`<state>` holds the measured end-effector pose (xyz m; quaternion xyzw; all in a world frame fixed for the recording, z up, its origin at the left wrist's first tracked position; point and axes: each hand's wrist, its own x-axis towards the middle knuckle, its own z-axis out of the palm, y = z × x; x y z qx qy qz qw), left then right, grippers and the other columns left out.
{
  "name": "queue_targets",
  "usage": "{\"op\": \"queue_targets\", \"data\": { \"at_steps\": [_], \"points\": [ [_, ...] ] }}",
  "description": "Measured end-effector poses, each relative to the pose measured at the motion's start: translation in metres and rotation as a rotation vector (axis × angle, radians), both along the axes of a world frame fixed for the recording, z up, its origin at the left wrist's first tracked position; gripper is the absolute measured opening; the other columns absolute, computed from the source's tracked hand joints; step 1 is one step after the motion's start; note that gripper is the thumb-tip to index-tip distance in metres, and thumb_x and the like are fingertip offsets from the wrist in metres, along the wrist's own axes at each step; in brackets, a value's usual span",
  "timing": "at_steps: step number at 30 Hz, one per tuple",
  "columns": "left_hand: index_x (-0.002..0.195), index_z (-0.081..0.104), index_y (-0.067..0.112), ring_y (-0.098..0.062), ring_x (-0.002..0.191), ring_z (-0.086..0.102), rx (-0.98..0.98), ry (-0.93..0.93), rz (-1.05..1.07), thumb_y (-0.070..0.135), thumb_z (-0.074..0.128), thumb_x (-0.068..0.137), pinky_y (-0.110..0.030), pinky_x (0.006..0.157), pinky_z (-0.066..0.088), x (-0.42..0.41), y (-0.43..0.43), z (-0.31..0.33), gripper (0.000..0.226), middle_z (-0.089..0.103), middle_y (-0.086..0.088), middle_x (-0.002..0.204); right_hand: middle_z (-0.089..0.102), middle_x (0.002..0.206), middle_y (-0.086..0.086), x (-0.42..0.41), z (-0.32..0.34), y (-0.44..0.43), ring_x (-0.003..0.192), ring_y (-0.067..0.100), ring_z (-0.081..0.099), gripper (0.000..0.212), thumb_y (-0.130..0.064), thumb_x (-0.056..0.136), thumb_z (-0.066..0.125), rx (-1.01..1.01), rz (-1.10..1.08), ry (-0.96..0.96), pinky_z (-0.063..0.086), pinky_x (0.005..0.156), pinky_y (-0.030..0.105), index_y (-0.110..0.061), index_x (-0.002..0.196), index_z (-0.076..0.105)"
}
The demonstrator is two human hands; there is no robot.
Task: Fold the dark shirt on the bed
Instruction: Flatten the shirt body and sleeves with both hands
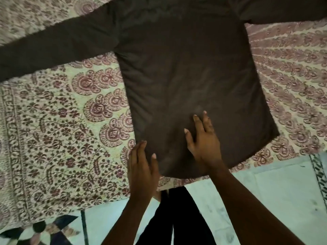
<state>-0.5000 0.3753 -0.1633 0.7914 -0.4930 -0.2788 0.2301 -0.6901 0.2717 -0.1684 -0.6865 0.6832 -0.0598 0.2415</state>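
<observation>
The dark brown long-sleeved shirt lies flat on the bed with both sleeves spread out to the sides and its hem toward me. My right hand lies flat on the lower middle of the shirt, fingers straight and spread. At the shirt's lower left corner my left hand rests with straight fingers, partly on the hem edge and partly on the bedspread. Neither hand holds any cloth.
A cream bedspread with a red-brown floral print covers the bed under the shirt. The bed's near edge runs just below the hem. Beyond it are a pale tiled floor, my dark trouser legs and a patterned floor inlay.
</observation>
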Motion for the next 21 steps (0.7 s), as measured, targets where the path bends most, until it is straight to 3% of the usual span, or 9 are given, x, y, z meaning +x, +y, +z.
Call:
{"op": "queue_targets", "data": {
  "at_steps": [3, 7, 11, 14, 18, 21],
  "points": [
    [0.144, 0.051, 0.009, -0.028, 0.133, 0.051, -0.095, -0.050, -0.044, 0.019, 0.056, 0.100, -0.040, 0.110, 0.046, 0.044, -0.035, -0.007, 0.045, 0.053, -0.013, 0.144, 0.040, 0.162, 0.018, 0.053, -0.006, -0.014, 0.142, 0.037, 0.048, 0.052, -0.035, 0.100, 0.058, -0.103, 0.166, -0.077, 0.049, 0.108, 0.045, -0.010, 0.146, 0.055],
    [0.141, 0.052, 0.004, -0.033, 0.134, 0.052, -0.143, -0.127, 0.035, 0.013, 0.055, 0.094, -0.047, 0.110, 0.047, 0.109, -0.083, -0.011, 0.048, 0.054, -0.017, 0.143, 0.055, 0.150, 0.017, 0.123, -0.008, -0.050, 0.127, 0.034, 0.063, 0.045, -0.026, 0.097, 0.063, -0.099, 0.387, -0.178, 0.056, 0.098, 0.042, -0.006, 0.137, 0.063],
    [0.139, 0.051, 0.003, -0.034, 0.132, 0.050, -0.140, -0.166, 0.121, 0.019, 0.053, 0.095, -0.051, 0.109, 0.047, 0.169, -0.120, -0.006, 0.047, 0.054, -0.020, 0.141, 0.069, 0.127, 0.018, 0.184, -0.004, -0.089, 0.108, 0.038, 0.070, 0.041, -0.018, 0.094, 0.062, -0.046, 0.554, -0.291, 0.062, 0.084, 0.048, -0.002, 0.132, 0.064],
    [0.139, 0.050, 0.003, -0.036, 0.132, 0.050, -0.119, -0.159, 0.239, 0.021, 0.051, 0.094, -0.049, 0.110, 0.045, 0.212, -0.141, -0.006, 0.049, 0.053, -0.020, 0.140, 0.070, 0.121, 0.017, 0.229, 0.002, -0.119, 0.102, 0.040, 0.071, 0.042, -0.016, 0.093, 0.064, -0.032, 0.639, -0.271, 0.063, 0.078, 0.046, -0.004, 0.133, 0.062],
    [0.139, 0.048, 0.005, -0.034, 0.132, 0.049, -0.150, -0.160, 0.400, 0.017, 0.055, 0.092, -0.047, 0.110, 0.046, 0.275, -0.157, -0.008, 0.049, 0.053, -0.018, 0.139, 0.068, 0.128, 0.018, 0.290, 0.005, -0.149, 0.109, 0.041, 0.069, 0.053, -0.020, 0.091, 0.066, -0.017, 0.716, -0.237, 0.060, 0.084, 0.045, -0.006, 0.141, 0.058],
    [0.138, 0.047, 0.004, -0.035, 0.130, 0.048, -0.149, -0.144, 0.550, 0.022, 0.049, 0.091, -0.043, 0.105, 0.044, 0.331, -0.168, -0.010, 0.050, 0.050, -0.019, 0.139, 0.064, 0.133, 0.019, 0.345, 0.003, -0.164, 0.116, 0.040, 0.064, 0.061, -0.027, 0.095, 0.055, 0.036, 0.740, -0.251, 0.056, 0.097, 0.047, -0.010, 0.152, 0.046]
  ]
}}
